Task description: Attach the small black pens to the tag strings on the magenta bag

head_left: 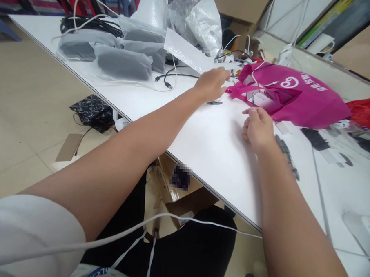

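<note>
My left hand (212, 83) reaches over the white table, thumb and fingers apart with nothing visible between them. It is nearest to the end of a white bubble-wrap strip (188, 53) and the handles of a magenta bag (315, 99). Below its wrist lies a small dark flat piece (215, 102). My right hand (258, 128) is closed, pinching a thin, dark pen-like tool (253, 100) that points upward in front of the bag's opening. The exact kind of tool is too small to make out. A white box (263, 100) shows inside the bag.
Grey plastic-wrapped packages (123, 62) and a coil of black cable (91, 26) lie at the back left. Black USB cables (168, 84) are nearby. Several dark pen-like items (287, 155) lie beside my right forearm. A white cord (169, 215) crosses over my lap.
</note>
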`<state>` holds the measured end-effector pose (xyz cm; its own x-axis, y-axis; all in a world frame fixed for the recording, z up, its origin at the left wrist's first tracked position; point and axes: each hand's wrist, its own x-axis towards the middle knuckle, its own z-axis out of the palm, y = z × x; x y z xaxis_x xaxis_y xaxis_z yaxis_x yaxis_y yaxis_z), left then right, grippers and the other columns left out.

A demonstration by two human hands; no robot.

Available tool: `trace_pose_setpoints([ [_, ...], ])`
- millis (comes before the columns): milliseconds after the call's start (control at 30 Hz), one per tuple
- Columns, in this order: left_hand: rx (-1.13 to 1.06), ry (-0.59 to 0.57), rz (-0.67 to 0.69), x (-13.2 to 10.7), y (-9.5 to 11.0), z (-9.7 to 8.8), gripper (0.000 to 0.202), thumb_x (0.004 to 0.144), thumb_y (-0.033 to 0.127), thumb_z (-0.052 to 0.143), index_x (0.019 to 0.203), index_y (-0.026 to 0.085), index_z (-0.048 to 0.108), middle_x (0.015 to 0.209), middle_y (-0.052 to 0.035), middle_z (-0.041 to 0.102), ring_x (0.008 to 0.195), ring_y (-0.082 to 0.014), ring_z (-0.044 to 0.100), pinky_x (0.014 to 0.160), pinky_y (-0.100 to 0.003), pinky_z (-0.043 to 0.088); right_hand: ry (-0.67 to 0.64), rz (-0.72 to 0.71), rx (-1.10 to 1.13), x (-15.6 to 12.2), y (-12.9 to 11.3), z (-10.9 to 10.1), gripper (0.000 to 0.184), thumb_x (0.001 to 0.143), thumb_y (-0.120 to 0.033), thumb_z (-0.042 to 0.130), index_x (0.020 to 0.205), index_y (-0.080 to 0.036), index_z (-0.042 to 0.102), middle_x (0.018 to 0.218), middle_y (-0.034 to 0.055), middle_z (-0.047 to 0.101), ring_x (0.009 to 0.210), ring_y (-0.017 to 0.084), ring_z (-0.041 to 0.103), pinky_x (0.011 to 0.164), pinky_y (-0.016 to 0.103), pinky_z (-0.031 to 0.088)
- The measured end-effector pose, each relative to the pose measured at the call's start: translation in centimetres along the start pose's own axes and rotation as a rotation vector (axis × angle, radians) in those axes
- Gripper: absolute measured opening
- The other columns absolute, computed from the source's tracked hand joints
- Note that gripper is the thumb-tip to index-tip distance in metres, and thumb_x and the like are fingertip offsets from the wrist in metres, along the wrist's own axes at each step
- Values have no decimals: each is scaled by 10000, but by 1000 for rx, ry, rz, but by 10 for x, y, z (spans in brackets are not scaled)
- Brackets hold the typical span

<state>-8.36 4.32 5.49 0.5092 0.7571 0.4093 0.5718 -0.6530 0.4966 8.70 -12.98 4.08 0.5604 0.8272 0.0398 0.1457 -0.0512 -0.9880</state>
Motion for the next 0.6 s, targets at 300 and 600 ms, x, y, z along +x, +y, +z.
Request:
trace_pose_setpoints([
  [300,-794,-149,-42,-4,53,49,582,1213,831,747,995,296,813,886,-97,812,967,-290,744,837,-512,582,-57,38,109,-5,-7,1,371,1290,-380,728,942,-281,652,645,-106,341,462,65,165,414,175,110],
  [600,-774,-111,-25,-35,90,10,516,1148,848,844,1152,335,903,828,-92,789,959,-306,779,795,-458,577,-128,50,87,-6,-9,-1,343,1243,-424,797,961,-296,649,635,-106,354,473,86,178,421,196,123],
])
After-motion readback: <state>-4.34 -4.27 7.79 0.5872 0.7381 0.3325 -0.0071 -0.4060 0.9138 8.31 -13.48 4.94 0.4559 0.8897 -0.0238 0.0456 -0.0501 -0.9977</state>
